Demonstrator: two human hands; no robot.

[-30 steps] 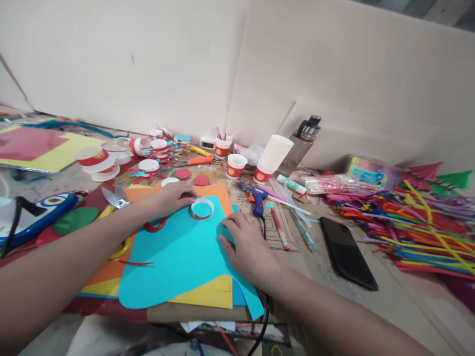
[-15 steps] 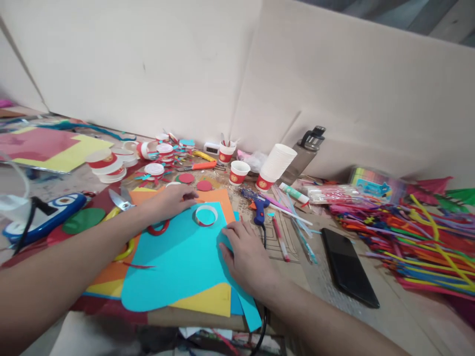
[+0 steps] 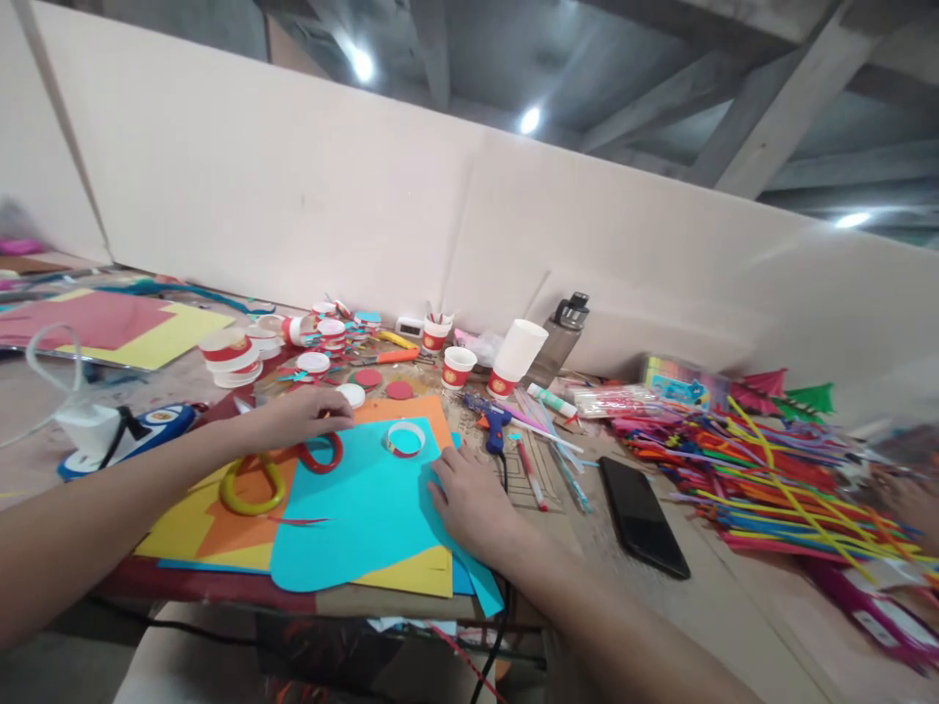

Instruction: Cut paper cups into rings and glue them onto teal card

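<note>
My right hand (image 3: 473, 494) lies flat with fingers spread on the right edge of a turquoise paper sheet (image 3: 352, 508). A short paper-cup ring (image 3: 404, 440), white with a red band, stands on this sheet. Over the sheet's upper left corner hovers my left hand (image 3: 317, 413), fingers loosely stretched and nothing seen in them. Just past its fingertips is a white round disc (image 3: 350, 395). Scissors with yellow and red handles (image 3: 253, 486) lie beneath my left forearm, their blades partly hidden. Orange paper (image 3: 432, 413) and yellow paper (image 3: 411, 585) show under the turquoise sheet.
A blue glue gun (image 3: 498, 428), paper cups (image 3: 459, 368), a stack of cups (image 3: 519, 350) and a bottle (image 3: 561, 337) stand behind. Rightward lie a black phone (image 3: 644, 516) and many pipe cleaners (image 3: 734, 479). Cut cup pieces (image 3: 231, 357) and a power strip (image 3: 157, 430) are left.
My left hand has shifted left, away from the paper ring, uncovering the white disc. My right hand stays on the turquoise sheet. The view has tilted upward, showing ceiling lights.
</note>
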